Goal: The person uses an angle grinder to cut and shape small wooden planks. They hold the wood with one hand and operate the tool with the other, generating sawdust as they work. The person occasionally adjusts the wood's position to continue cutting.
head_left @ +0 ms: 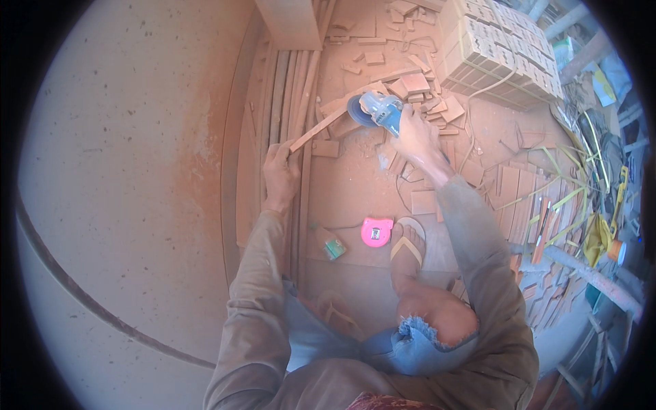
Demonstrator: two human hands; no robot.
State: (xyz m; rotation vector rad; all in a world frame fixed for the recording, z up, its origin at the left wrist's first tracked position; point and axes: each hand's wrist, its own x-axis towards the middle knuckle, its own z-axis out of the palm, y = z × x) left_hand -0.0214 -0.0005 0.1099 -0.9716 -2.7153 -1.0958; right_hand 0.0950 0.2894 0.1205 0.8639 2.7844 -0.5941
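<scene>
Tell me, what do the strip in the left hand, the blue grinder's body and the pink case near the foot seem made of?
Strip: probably fired clay, though wood is possible; matte, dusty, orange-brown.
Blue grinder body: likely hard plastic, judging by its even colour and moulded shape; smooth-looking.
Pink case: probably plastic; smooth, with bright, uniform colour.

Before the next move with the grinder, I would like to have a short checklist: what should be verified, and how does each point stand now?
1. Right hand grips blue grinder: ok.
2. Left hand holds near end of thin strip: ok.
3. Left hand apart from disc: ok.
4. Disc stopped: cannot tell from a still picture.
5. Surroundings free of loose pieces: not ok, brick-red pieces lie beyond the grinder.
6. Toes covered: not ok, open sandal.
</scene>
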